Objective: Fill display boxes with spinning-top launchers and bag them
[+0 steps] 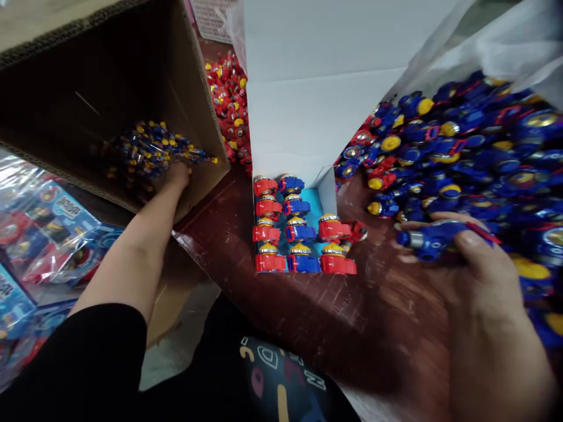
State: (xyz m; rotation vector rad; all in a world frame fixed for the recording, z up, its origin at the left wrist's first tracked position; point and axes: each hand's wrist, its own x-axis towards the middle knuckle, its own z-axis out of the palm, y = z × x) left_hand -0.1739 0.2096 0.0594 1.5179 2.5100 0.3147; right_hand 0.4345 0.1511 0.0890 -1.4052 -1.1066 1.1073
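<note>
Deep in the brown cardboard box [204, 176], my left hand [176, 176] reaches into a heap of small blue and yellow plastic pieces [149, 146]. Its fingers are hidden among them. My right hand [475, 264] is closed around a blue plastic toy [433, 239] with a silver band near one end, thumb on top. Between the hands stands a white carton [325, 111] with its tall flap raised. Inside it, red toys [268, 233] and blue toys [301, 231] stand in columns. On the right side of it, one red toy [355, 231] leans outward.
A big pile of blue toys [461, 140] in clear plastic covers the right side. Behind the carton lies a heap of red toys [229, 105]. Packaged toy sets [57, 234] in shiny wrap are at the left. The dark red tabletop [281, 310] ends before my lap.
</note>
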